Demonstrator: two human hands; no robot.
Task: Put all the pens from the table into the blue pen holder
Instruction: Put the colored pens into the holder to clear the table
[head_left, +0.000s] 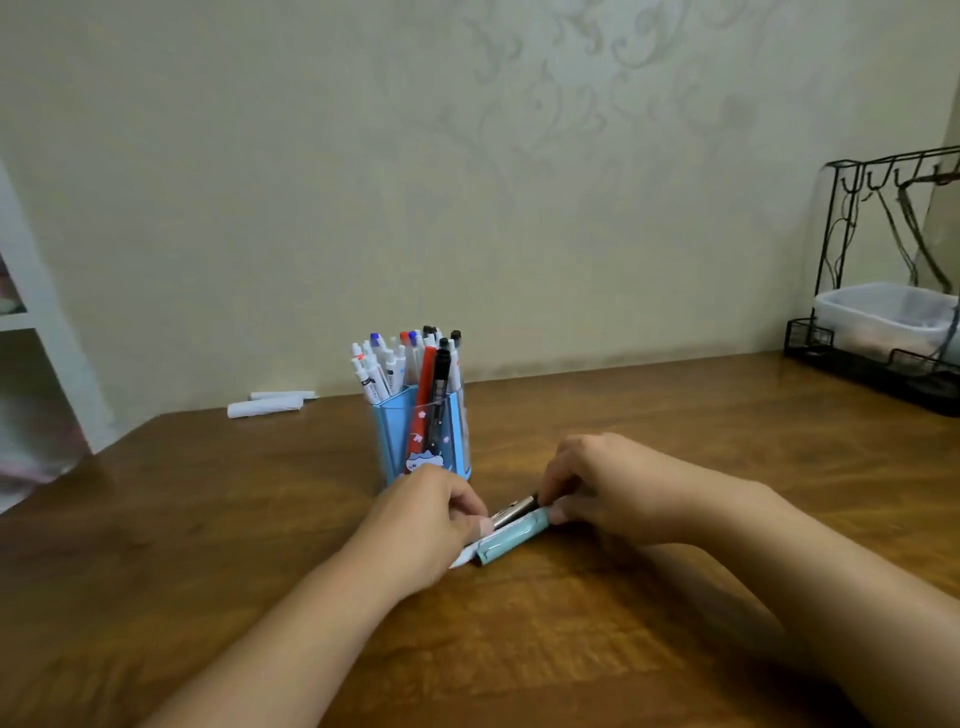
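Your left hand (436, 512) and right hand (597, 488) each pinched an end of the last pens: a teal pen (511, 535) and a silver-black one (517, 509). Their long axis ran between your grips; the blue pen holder (395, 436) stood just beyond the left.

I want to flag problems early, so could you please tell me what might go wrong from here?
1. The blue pen holder is already crowded, so pushing the last pens in may tip it or jam them.
2. Both the left hand and the right hand pinch the bundle, so one pen may slip and roll across the table.
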